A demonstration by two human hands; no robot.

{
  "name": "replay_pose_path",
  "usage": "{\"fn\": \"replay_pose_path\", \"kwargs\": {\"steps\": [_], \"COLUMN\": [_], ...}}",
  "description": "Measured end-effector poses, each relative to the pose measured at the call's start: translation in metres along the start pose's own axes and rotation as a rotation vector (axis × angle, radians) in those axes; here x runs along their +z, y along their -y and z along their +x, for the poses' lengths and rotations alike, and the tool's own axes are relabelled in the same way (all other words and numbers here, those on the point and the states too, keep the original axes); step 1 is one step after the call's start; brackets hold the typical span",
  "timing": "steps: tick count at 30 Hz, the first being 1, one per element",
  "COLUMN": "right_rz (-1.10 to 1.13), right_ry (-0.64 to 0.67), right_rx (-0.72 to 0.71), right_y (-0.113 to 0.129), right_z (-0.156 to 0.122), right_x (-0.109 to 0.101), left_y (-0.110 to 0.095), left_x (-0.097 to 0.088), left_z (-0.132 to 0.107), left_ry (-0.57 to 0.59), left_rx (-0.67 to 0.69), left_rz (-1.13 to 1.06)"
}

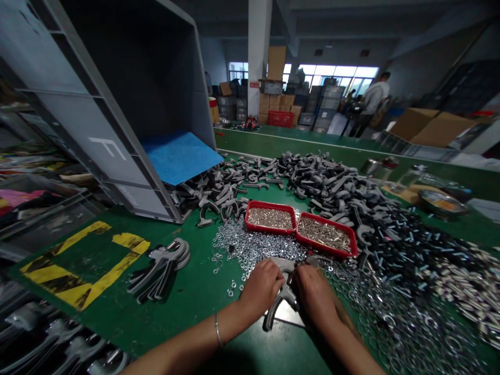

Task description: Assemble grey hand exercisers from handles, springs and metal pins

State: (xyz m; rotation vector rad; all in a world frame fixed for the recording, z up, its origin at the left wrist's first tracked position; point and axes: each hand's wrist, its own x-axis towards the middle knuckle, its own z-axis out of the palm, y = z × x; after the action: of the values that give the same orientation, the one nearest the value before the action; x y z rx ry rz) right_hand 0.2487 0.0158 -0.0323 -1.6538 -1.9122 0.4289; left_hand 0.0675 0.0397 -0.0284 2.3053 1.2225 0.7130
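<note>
My left hand and my right hand are both closed around a grey curved metal bracket held just above the green table. The bracket's handle end points down towards me between the two hands. Right beyond my fingers lies a spread of small silver washers. Behind those stand two red trays filled with small metal fasteners. What my fingertips pinch on the bracket is hidden.
A neat stack of grey brackets lies at my left beside yellow-black floor tape. A tipped grey crate with a blue sheet spills a big heap of brackets. Black bolts and rings cover the right. A person stands far back.
</note>
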Motion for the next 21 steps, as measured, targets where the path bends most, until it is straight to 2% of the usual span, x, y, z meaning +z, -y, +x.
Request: {"fn": "replay_pose_path", "kwargs": {"steps": [4,7,9,11,14,16,18,21], "right_rz": [-0.094,-0.299,-0.514,-0.601,-0.410,-0.183,0.000,0.030], "right_ry": [0.096,0.047,0.028,0.072,0.070,0.058,0.108,0.222], "right_rx": [-0.084,-0.093,-0.052,0.001,0.045,0.077,0.115,0.141], "right_y": [-0.001,-0.013,-0.025,-0.036,-0.038,-0.028,-0.014,-0.002], "right_z": [-0.001,-0.010,-0.020,-0.029,-0.038,-0.041,-0.043,-0.045], "right_x": [-0.016,-0.040,-0.053,-0.061,-0.068,-0.072,-0.074,-0.073], "left_y": [-0.001,-0.005,-0.011,-0.018,-0.028,-0.032,-0.034,-0.035], "left_x": [-0.002,-0.010,-0.015,-0.018,-0.015,-0.010,-0.004,0.001], "left_z": [-0.007,-0.017,-0.025,-0.031,-0.036,-0.038,-0.039,-0.041], "left_ry": [0.141,0.208,0.205,0.188,0.181,0.179,0.169,0.158], "left_rx": [0.206,0.297,0.277,0.210,0.124,0.093,0.075,0.054], "left_rz": [0.271,0.328,0.324,0.323,0.372,0.405,0.417,0.433]}}
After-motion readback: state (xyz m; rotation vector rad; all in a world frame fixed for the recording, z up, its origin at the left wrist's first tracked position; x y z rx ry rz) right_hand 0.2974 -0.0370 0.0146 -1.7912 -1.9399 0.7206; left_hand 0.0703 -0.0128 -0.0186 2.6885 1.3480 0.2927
